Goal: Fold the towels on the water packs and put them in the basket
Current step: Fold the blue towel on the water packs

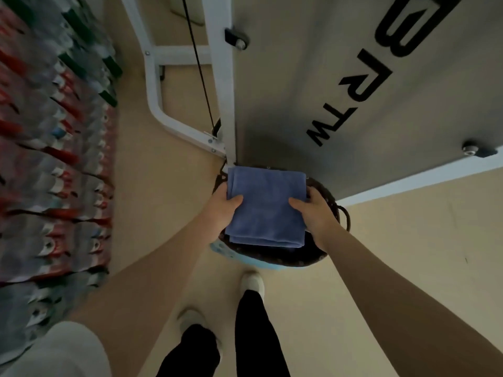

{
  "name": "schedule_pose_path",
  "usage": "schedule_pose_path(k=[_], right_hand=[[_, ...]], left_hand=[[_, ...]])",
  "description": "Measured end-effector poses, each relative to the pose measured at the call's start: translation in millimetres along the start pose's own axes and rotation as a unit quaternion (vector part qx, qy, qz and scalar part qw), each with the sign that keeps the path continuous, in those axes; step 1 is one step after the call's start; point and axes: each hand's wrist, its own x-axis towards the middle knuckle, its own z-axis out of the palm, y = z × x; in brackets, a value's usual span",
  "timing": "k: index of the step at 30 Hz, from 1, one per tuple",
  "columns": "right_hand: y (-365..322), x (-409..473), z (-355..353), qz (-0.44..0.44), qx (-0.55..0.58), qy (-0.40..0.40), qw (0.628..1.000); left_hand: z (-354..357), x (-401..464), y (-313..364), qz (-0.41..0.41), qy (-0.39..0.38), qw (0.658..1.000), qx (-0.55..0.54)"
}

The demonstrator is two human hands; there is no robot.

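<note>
A: What was seen, largest first?

B: A grey table (326, 77) was seen at upper right, and water packs (51, 159) were stacked along the left.

A: And the towel?

B: A folded blue towel (268, 206) was held directly over a dark basket (299, 258) on the floor. Its left edge was gripped by the left hand (223, 210) and its right edge by the right hand (317, 210), thumbs laid on top.

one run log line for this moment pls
step: place towel | left hand: grips towel | right hand: grips towel | towel: folded, over basket | not yet released
</note>
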Motion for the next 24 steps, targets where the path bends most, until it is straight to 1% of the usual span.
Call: schedule_pose_path(k=[3, 6, 8, 10, 11, 12, 13, 14, 15, 16, 17, 18, 19, 21, 22, 23, 24], right_hand=[[10.4, 22.8, -8.4, -0.02, -0.082, 0.037, 0.996], [23.9, 32.6, -12.0, -0.031, -0.168, 0.074, 0.983], [29.9, 32.8, -12.9, -0.04, -0.229, 0.094, 0.968], [32.9, 30.5, -11.9, -0.05, -0.286, 0.117, 0.95], [33.8, 27.1, -10.5, -0.069, -0.35, 0.135, 0.924], [34.5, 22.9, -8.3, -0.106, -0.426, 0.154, 0.885], [35.8, 19.1, -5.2, -0.163, -0.494, 0.168, 0.837], [37.2, 17.1, -1.2, -0.223, -0.546, 0.164, 0.791], [40.1, 17.7, 2.2, -0.267, -0.584, 0.145, 0.752], [44.0, 20.5, 6.2, -0.288, -0.615, 0.122, 0.724], [48.4, 24.4, 8.9, -0.291, -0.635, 0.104, 0.708], [52.0, 27.3, 10.5, -0.272, -0.647, 0.089, 0.707], [56.4, 30.7, 10.5, -0.254, -0.655, 0.078, 0.708], [65.1, 36.5, 8.2, -0.227, -0.667, 0.055, 0.707], [67.5, 37.8, 7.0, -0.224, -0.672, 0.044, 0.704], [67.8, 38.8, 5.9, -0.223, -0.677, 0.032, 0.701], [63.8, 37.1, 6.1, -0.226, -0.681, 0.014, 0.697]], left_hand=[[12.2, 25.7, -13.8, 0.003, -0.003, 0.999, 0.035], [21.5, 35.3, -28.6, 0.024, -0.011, 0.994, 0.102], [27.5, 34.9, -35.6, 0.044, 0.0, 0.99, 0.134], [33.2, 30.1, -35.9, 0.058, 0.033, 0.981, 0.181], [34.9, 26.9, -36.0, 0.073, 0.067, 0.97, 0.222], [36.3, 22.0, -34.8, 0.105, 0.1, 0.947, 0.287], [38.9, 19.7, -35.7, 0.167, 0.128, 0.904, 0.373], [42.1, 18.1, -34.4, 0.232, 0.131, 0.857, 0.442], [45.4, 18.4, -34.3, 0.293, 0.114, 0.815, 0.487], [49.2, 17.5, -33.9, 0.318, 0.071, 0.784, 0.529], [51.6, 18.8, -35.7, 0.319, 0.031, 0.762, 0.562], [51.5, 23.2, -40.4, 0.298, 0.003, 0.754, 0.586], [47.8, 27.7, -46.7, 0.265, -0.012, 0.755, 0.6], [37.4, 33.6, -58.9, 0.24, -0.013, 0.75, 0.616], [34.6, 34.3, -61.0, 0.226, -0.017, 0.742, 0.631], [32.9, 34.7, -64.6, 0.205, -0.025, 0.746, 0.633], [31.9, 33.0, -63.3, 0.205, -0.026, 0.748, 0.631]])
